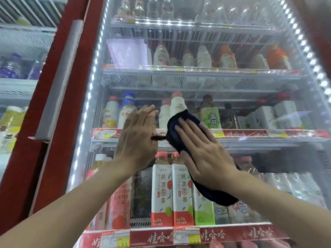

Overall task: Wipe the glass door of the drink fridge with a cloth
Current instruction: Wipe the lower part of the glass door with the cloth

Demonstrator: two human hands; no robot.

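Note:
The fridge's glass door [232,83] fills the view, closed, with lit shelves of bottles behind it. A dark navy cloth [174,133] lies flat on the glass at mid height, with a tail hanging down past my right wrist. My right hand [202,153] presses on the cloth with fingers spread, palm to the glass. Just left of it, my left hand [138,138] is raised edge-on by the glass, fingers together and straight; a thin corner of the cloth reaches its fingers, though whether it pinches that corner is unclear.
The door's red frame [59,97] with a long grey handle [59,79] runs down the left side. A second fridge [16,68] with bottles stands further left. LED strips line both inner edges. Red price strips [250,134] front the shelves.

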